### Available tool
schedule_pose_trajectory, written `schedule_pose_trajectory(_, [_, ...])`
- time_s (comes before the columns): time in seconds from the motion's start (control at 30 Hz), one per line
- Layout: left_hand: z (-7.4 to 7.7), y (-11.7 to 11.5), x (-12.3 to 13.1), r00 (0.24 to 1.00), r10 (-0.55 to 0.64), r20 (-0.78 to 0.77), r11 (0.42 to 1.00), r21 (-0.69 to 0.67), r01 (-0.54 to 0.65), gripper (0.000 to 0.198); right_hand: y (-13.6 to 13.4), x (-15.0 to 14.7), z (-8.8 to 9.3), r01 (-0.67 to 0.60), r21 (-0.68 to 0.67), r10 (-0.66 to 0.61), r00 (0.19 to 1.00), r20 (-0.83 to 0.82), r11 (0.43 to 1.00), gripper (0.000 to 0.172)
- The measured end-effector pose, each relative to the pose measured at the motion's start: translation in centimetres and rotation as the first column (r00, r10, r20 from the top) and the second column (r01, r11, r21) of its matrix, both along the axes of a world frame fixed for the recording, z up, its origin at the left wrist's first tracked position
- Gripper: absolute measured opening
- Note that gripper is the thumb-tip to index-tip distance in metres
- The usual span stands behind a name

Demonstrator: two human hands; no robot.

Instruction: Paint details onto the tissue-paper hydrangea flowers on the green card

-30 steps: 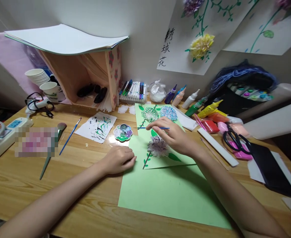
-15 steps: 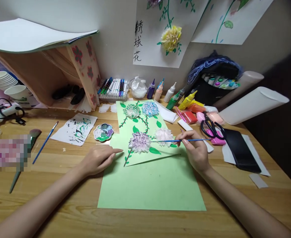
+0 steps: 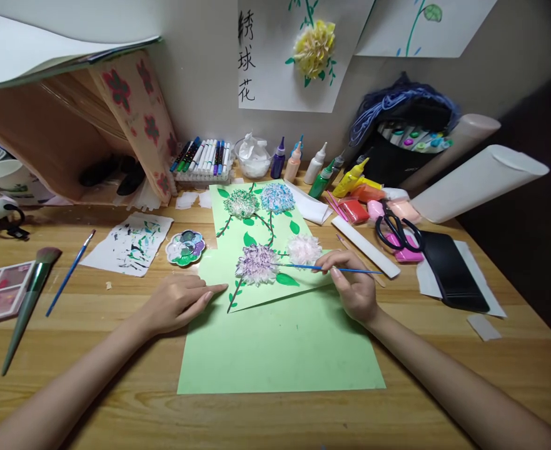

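Note:
My right hand [image 3: 353, 284] pinches a thin blue paintbrush [image 3: 322, 269], held level, with its tip pointing left toward a purple paper flower [image 3: 256, 264] and just below a pale pink paper flower [image 3: 304, 249]. Both flowers sit on a green sheet [image 3: 256, 240] painted with stems and leaves. This sheet lies over a larger plain green sheet [image 3: 282, 347]. My left hand [image 3: 179, 303] rests on the table, fingers loosely curled and one finger stretched onto the sheet's left edge. A white-green flower [image 3: 241, 203] and a blue flower [image 3: 278, 197] sit higher on the sheet.
A small flower-shaped paint palette [image 3: 186, 247] and a paint-smeared paper [image 3: 132, 244] lie left of the sheet. Markers [image 3: 202, 159], paint bottles [image 3: 319, 172], scissors [image 3: 394, 234], a black tablet [image 3: 453, 272], a loose brush [image 3: 71, 272] and a big makeup brush [image 3: 29, 303] ring the wooden table.
My right hand drew the paintbrush back from above the flowers to the sheet's right edge, baring the pink flower. The view shifted right. My left hand stretched a finger onto the paper.

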State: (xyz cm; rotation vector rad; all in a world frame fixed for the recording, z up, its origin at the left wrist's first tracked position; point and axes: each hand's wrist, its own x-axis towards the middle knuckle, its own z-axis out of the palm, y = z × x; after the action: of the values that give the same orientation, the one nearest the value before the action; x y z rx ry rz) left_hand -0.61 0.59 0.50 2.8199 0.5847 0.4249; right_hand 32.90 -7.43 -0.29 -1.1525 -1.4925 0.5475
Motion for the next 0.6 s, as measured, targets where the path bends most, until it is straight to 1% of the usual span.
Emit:
schedule_pose_trajectory(0.07, [-0.02, 0.00, -0.06, 1.000, 0.000, -0.003, 1.000, -0.004, 0.000, 0.037, -0.01, 0.01, -0.15, -0.006, -0.015, 0.005, 0.999, -0.044, 1.000, 0.011])
schedule_pose_trajectory(0.17, [-0.04, -0.01, -0.09, 1.000, 0.011, -0.003, 1.000, -0.020, -0.012, 0.037, 0.01, 0.02, -0.38, 0.038, -0.049, -0.042, 0.995, -0.096, 0.998, 0.011])
schedule_pose_trajectory(0.27, [-0.04, -0.02, -0.05, 1.000, 0.023, -0.005, 0.999, -0.041, -0.024, 0.037, 0.03, -0.05, -0.47, 0.037, -0.075, -0.042, 0.996, -0.074, 0.996, 0.011])
schedule_pose_trajectory(0.33, [-0.03, -0.02, -0.01, 1.000, 0.024, -0.001, 0.999, -0.046, -0.024, 0.036, 0.03, -0.10, -0.46, 0.019, -0.069, -0.023, 0.998, -0.064, 0.997, 0.011])
schedule_pose_trajectory(0.5, [0.03, -0.03, 0.02, 1.000, 0.011, -0.002, 1.000, -0.029, -0.011, 0.036, -0.01, -0.12, -0.47, 0.039, -0.065, -0.043, 0.997, -0.071, 0.997, 0.011])
schedule_pose_trajectory(0.6, [0.00, 0.00, -0.01, 1.000, 0.014, -0.011, 0.999, -0.034, -0.014, 0.036, -0.04, -0.08, -0.50, -0.013, -0.044, 0.012, 0.999, -0.036, 0.999, 0.012])
